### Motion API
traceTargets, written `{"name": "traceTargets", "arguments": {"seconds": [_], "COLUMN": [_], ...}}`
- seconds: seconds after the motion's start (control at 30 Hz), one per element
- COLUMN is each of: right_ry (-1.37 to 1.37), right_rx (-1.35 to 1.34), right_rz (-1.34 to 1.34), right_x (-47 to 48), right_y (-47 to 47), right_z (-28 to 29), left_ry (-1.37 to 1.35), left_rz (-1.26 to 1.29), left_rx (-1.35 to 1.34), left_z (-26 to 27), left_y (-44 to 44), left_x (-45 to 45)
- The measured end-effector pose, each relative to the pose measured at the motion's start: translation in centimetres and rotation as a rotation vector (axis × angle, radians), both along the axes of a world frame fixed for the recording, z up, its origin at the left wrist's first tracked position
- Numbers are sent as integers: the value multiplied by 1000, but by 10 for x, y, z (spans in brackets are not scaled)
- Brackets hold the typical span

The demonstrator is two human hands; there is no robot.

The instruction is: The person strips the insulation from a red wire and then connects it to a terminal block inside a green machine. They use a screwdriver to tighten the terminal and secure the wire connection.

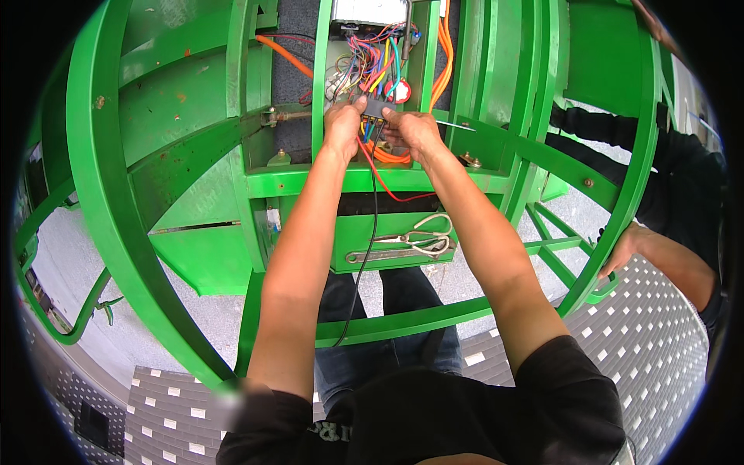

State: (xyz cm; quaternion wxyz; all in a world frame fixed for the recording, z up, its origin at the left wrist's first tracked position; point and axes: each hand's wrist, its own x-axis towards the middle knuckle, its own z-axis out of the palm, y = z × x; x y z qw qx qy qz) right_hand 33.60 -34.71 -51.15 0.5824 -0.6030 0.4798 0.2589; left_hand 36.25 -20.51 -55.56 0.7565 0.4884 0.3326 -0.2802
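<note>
Both ends of a small dark terminal block [375, 108] are gripped, my left hand [343, 125] at one side and my right hand [417, 131] at the other, thumbs on top. Coloured wires [372, 64] run into its far side from a silver metal box [369, 11]. More wires in yellow, blue and green leave its near side. A thin pale strip [456, 124] sticks out to the right past my right hand; whether that hand holds it, I cannot tell. Beyond the block sits a red-and-white round object [400, 91]. My right fingers are partly hidden.
A green steel frame [372, 180] surrounds my arms. Scissors [401, 238] and a wrench [378, 256] lie on a green ledge. A black cable [372, 232] hangs across it. Orange cables [444, 58] run along the right. Another person's hand [622, 250] rests on the right frame bar.
</note>
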Motion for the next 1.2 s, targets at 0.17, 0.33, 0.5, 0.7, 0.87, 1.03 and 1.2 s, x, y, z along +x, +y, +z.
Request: {"name": "traceTargets", "arguments": {"seconds": [0.17, 0.33, 0.5, 0.7, 0.87, 1.03, 1.2], "right_ry": [-145, -512, -716, -582, -1266, -1093, -640], "right_rx": [-386, -606, -1069, -1062, -1493, -671, -215], "right_rz": [457, 372, 665, 775, 721, 174, 189], "right_x": [8, 104, 230, 275, 269, 201, 30], "right_y": [-14, -47, -44, -41, -34, -22, -20], "right_z": [21, 34, 32, 13, 10, 57, 105], "left_ry": [44, 6, 3, -46, -36, -30, -4], "left_rz": [-33, -27, -54, 20, 58, 110, 140], "left_rx": [28, 63, -12, -103, -171, -226, -211], "left_z": [2, 11, 12, 7, 6, 6, 15], "left_y": [-2, -2, 5, 8, 8, 8, 9], "left_x": [5, 0, -2, -8, -13, -18, -24]}}
